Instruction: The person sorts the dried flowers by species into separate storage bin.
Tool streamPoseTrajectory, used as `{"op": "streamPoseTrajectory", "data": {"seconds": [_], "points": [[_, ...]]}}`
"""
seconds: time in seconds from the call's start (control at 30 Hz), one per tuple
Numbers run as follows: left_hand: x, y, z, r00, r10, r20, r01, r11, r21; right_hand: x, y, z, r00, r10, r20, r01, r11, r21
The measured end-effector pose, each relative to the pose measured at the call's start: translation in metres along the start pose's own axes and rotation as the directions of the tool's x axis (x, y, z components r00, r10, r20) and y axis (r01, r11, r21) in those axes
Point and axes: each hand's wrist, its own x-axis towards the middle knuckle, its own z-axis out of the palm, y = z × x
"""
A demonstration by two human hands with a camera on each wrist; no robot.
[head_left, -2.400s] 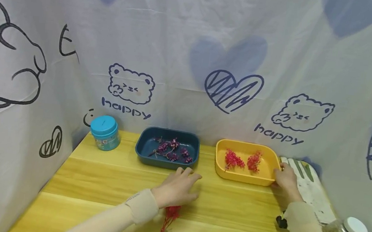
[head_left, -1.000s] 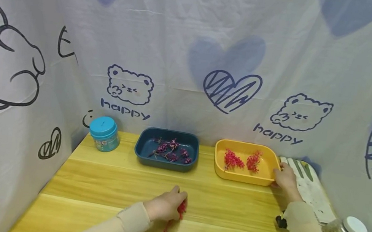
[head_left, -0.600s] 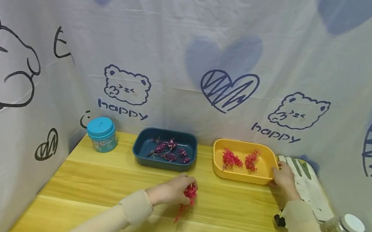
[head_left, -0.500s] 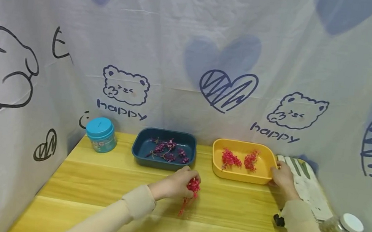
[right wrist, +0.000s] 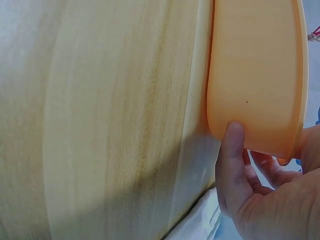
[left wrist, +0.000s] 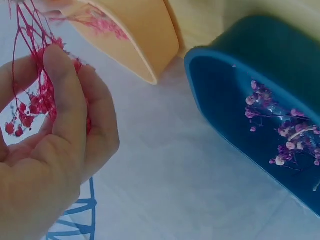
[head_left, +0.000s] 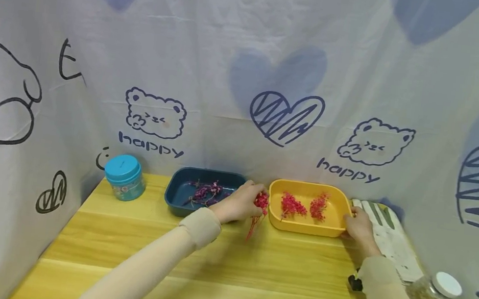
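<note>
My left hand (head_left: pixel 240 203) pinches a sprig of red dried flowers (head_left: pixel 262 202) in the gap between the two trays, above the table. In the left wrist view, the curled fingers of that hand (left wrist: pixel 65 120) surround the blossoms, and the thin stems stick out. Two more red sprigs (head_left: pixel 292 206) lie inside the yellow tray (head_left: pixel 306 228). At the tray's right end, my right hand (head_left: pixel 361 230) grips its wall; the right wrist view has the thumb (right wrist: pixel 232 140) against the outside. Purple dried flowers (head_left: pixel 203 192) lie in the dark blue tray (head_left: pixel 178 193), partly hidden behind my left hand.
A blue-lidded jar (head_left: pixel 124 176) stands at the back left. Along the right side are a white cloth with green stripes (head_left: pixel 393 241), a small black object (head_left: pixel 355 283) and a white-lidded clear jar (head_left: pixel 431 292). Printed fabric (head_left: pixel 226 69) hangs behind the wooden table (head_left: pixel 276 292).
My left hand has taken the red sprig up from the table and carried it forward and right, to beside the yellow tray. My right hand has stayed at that tray's end.
</note>
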Motion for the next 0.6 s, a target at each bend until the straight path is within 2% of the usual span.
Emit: {"op": "streamPoseTrajectory", "data": {"seconds": [0.23,0.43,0.6], "points": [[0.033,0.007,0.008,0.996,-0.043,-0.078,0.042,0.999,-0.006,0.001,0.003,0.001,1.0,-0.014,0.0,0.014,1.0,0.001],[0.056,0.014,0.015,0.99,-0.08,-0.112,0.085,0.996,0.034,0.0,0.003,0.002,1.0,-0.011,0.01,0.011,1.0,0.025],[0.072,0.017,0.019,0.987,-0.077,-0.141,0.09,0.992,0.086,-0.001,0.001,0.0,1.0,-0.005,0.008,0.004,0.999,0.033]]}}
